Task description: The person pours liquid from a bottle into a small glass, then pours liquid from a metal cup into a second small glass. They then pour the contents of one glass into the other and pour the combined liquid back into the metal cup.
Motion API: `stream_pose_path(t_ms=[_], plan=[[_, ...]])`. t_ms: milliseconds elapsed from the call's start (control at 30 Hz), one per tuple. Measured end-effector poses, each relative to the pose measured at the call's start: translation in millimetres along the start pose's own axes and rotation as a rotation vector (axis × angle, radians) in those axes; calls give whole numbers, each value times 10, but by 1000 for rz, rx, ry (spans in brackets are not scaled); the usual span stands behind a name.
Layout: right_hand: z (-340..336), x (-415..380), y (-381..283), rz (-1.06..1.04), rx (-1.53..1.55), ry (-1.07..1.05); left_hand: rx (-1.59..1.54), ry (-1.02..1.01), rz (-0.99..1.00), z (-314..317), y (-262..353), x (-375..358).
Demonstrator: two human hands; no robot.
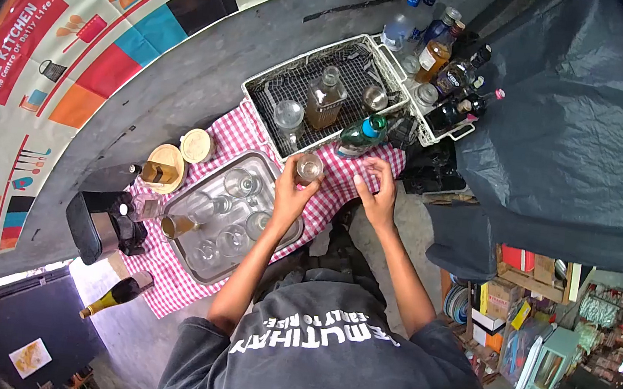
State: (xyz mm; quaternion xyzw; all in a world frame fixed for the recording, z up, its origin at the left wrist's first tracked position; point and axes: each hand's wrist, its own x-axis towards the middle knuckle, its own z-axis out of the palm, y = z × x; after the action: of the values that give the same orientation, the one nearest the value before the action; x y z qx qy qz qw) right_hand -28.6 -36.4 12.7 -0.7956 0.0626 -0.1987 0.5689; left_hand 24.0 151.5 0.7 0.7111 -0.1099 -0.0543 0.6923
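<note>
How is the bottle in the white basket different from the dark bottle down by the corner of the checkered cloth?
The square bottle stands upright in the white basket; the dark bottle lies tilted by the checkered cloth. The square bottle is clear with amber liquid; the dark bottle has a long gold-topped neck. Neither hand touches them.

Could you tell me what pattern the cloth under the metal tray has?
The cloth is red-and-white checked, clearest in the head view.

Both arms reached forward from the shoulders, elbows slightly bent and forearms bare below dark sleeves. The left hand (292, 192) was raised with its fingers curled closed in a grip near the fingertips. The right hand (378, 194) lay lower and just beside it, palm down, fingers bent and pressed together at the tips.
</note>
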Motion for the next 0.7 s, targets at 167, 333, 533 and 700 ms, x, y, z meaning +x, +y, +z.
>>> stream_pose_path(t_ms=[167,333,533,700], plan=[[-175,280,229,-115,-210,-18,-18,68,-60,178,-137,86],[-253,604,376,-212,-378,-31,117,129,0,386,-231,170],[-283,915,605,-189,-148,-275,256,189,55,534,-172,286],[-234,1021,860,-153,3,-398,175,284,47,628,-243,357]])
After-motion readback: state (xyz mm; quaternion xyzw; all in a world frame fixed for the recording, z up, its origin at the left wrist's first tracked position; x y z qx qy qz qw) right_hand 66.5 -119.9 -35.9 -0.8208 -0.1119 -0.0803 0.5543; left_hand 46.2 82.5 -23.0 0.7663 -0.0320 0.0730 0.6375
